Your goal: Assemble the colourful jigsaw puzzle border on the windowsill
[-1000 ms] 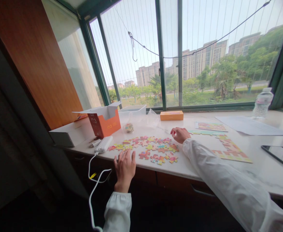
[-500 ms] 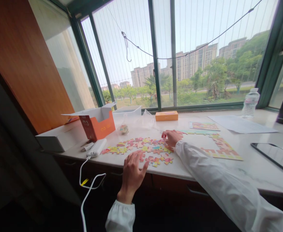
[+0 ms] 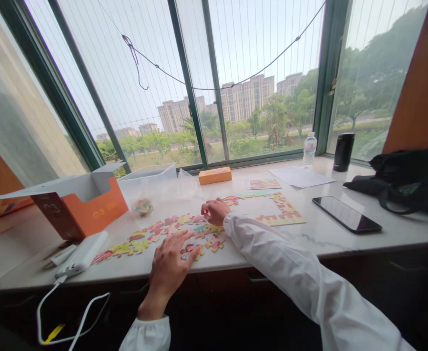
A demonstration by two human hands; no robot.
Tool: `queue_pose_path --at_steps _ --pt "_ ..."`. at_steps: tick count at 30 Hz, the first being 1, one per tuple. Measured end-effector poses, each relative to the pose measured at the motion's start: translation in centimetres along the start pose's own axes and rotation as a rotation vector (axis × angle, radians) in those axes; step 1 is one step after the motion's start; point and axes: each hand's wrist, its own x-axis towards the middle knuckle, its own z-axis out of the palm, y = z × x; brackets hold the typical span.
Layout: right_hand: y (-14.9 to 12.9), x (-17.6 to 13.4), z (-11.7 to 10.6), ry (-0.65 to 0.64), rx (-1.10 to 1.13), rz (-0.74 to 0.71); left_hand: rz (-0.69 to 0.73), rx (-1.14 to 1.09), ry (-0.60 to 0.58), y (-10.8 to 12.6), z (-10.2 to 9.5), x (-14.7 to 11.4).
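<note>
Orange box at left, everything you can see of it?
The orange box looks like cardboard: orange walls, a darker maroon end face with pale digits, faint lettering on its side. Its white-lined lid stands open, flap stretched out leftward. It sits upright on the pale counter, left of a clear plastic tub. No hand touches it.

We are seeing matt cardboard puzzle pieces [image 3: 151, 234], a polished marble-look sill [image 3: 345, 239], a glossy glass phone [image 3: 346, 214], a smooth white plastic power bank [image 3: 82, 253], a clear plastic bottle [image 3: 309, 149].
</note>
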Motion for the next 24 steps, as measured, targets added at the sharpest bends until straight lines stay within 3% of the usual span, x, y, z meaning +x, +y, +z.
queue_pose_path --at_steps 24 --pt "0.35 -0.40 -0.61 -0.007 0.045 0.085 -0.075 -0.086 -0.121 -0.63 -0.41 0.35"
